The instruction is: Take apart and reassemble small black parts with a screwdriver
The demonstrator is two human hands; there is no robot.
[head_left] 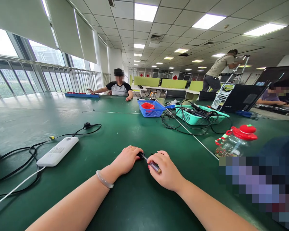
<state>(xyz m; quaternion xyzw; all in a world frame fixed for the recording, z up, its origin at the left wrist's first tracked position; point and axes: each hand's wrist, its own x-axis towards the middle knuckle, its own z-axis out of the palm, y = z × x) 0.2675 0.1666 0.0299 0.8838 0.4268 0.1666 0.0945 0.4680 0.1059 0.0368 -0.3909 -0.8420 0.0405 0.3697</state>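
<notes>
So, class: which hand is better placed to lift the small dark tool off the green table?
Probably the right hand: its fingers wrap the tool along the barrel, while the left hand only meets its far tip.

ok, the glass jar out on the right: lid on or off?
On. The red lid sits closed over the mouth of the glass jar, which stands on the green table.
</notes>
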